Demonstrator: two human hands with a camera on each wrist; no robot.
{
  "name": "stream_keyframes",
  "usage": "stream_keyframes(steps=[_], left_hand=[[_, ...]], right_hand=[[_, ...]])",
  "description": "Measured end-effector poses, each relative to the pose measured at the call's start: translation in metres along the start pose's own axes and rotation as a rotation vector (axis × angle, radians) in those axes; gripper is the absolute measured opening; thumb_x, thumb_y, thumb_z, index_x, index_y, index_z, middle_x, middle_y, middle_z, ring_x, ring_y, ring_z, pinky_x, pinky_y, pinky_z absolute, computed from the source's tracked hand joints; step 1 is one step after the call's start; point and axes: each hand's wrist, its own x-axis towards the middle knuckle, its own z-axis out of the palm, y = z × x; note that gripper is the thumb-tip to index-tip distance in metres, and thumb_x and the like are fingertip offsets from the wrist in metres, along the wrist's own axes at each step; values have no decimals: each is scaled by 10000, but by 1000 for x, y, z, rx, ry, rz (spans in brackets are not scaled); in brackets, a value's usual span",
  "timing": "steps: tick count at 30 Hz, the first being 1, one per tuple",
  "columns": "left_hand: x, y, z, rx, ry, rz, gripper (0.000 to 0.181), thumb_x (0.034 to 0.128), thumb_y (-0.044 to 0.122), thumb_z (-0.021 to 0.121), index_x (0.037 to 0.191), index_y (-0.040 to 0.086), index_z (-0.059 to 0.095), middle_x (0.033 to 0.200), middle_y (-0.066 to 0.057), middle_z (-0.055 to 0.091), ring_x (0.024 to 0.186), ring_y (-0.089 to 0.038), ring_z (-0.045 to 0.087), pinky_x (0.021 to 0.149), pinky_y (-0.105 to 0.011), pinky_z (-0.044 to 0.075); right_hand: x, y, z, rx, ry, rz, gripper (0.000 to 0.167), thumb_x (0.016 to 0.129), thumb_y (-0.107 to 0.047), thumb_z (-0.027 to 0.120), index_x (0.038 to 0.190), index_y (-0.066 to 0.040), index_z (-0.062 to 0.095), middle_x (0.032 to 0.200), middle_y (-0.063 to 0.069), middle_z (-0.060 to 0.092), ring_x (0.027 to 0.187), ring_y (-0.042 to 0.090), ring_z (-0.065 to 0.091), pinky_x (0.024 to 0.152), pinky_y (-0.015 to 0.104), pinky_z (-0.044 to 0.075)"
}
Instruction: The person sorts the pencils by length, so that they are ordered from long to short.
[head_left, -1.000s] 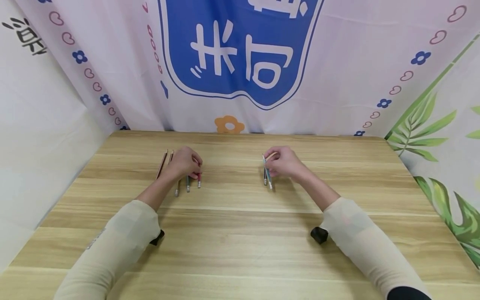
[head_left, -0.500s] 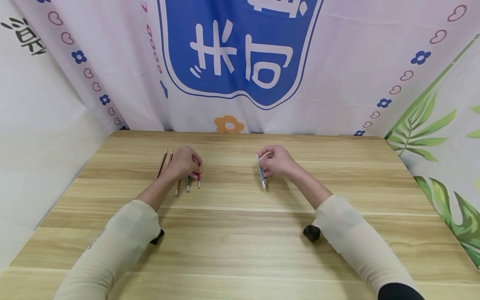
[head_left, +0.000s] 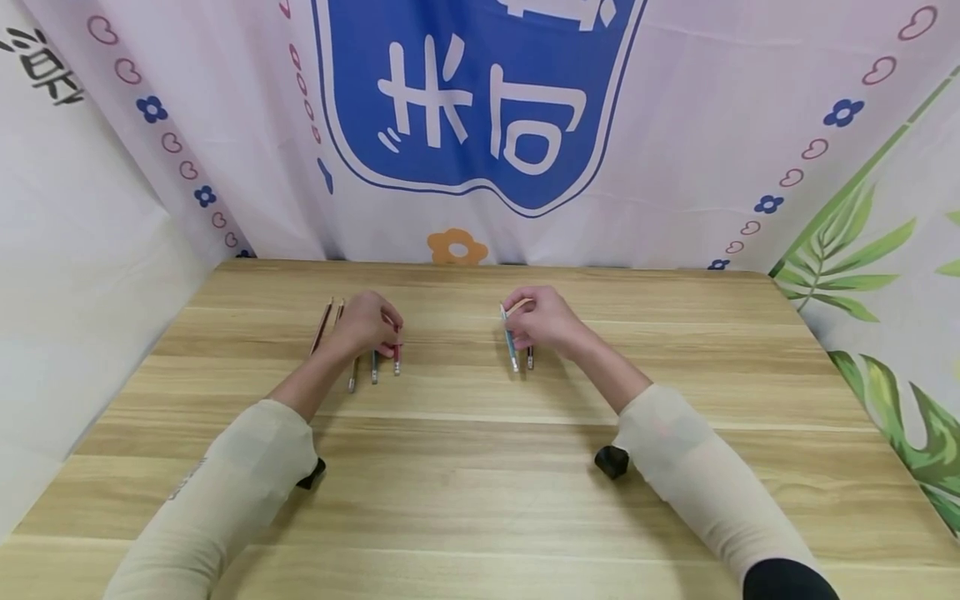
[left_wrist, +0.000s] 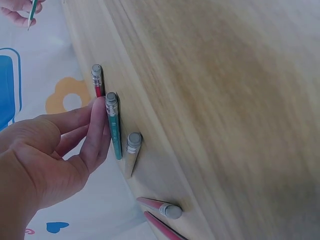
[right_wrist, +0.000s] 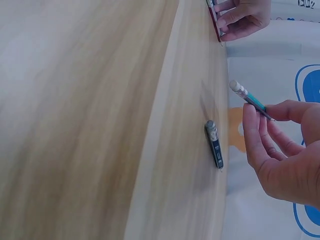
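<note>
In the head view, my left hand (head_left: 366, 325) is at the row of pencils on the left and pinches a red pencil (head_left: 397, 360) that lies on the table. Close beside it lie a green pencil (left_wrist: 114, 130) and a gold-coloured pencil (left_wrist: 132, 150). Two reddish pencils are farther left, one of them the dark red pencil (head_left: 322, 323). My right hand (head_left: 546, 321) pinches a teal pencil (right_wrist: 255, 101) between thumb and fingers, its eraser end toward me. In the right wrist view the teal pencil appears raised off the table. A black pencil (right_wrist: 214, 145) lies on the wood to its right.
The wooden table (head_left: 465, 467) reaches back to a printed curtain (head_left: 675, 150) with a blue emblem. White cloth hangs at the left, and a leaf-patterned cloth (head_left: 847, 258) at the right. Bare wood separates the two hands.
My right hand has moved left with the teal pencil, away from the black pencil, which stays on the table. The left hand keeps its place at the red pencil.
</note>
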Motion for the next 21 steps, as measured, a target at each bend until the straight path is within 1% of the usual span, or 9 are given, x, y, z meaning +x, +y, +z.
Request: stream_keyframes(steps=[4,11,18,21], left_hand=[[1,-1,0,-4,-7,0,295,898,-140,698,1185,-189,645,979,-231,639,599,-134,686,615,-262,654],[3,-2,-1,-24,-24,-12,297,898,-145,696,1183,-198,632,971,-224,632,603,-136,678,614,-265,655],[1,-1,-3,-22,-24,-22,292,918,-136,682,1201,-185,630,1005,-225,613,614,-148,686,638,-277,660],[1,-2,-2,-20,-22,-19,283,923,-131,679,1198,-181,631,1013,-226,611,607,-146,686,637,-279,661]], right_hand=[[3,-2,3,5,-7,-6,292,917,85,633,1206,58,604,921,137,661,665,175,651,720,351,676],[5,-4,8,14,-7,-11,306,915,81,633,1219,66,605,903,113,652,680,178,645,698,317,672],[8,-8,15,41,-26,-1,305,921,83,642,1223,59,605,905,109,651,718,197,642,848,466,661],[9,-10,18,46,-26,0,302,916,82,645,1215,56,608,892,100,648,702,190,641,827,447,667]])
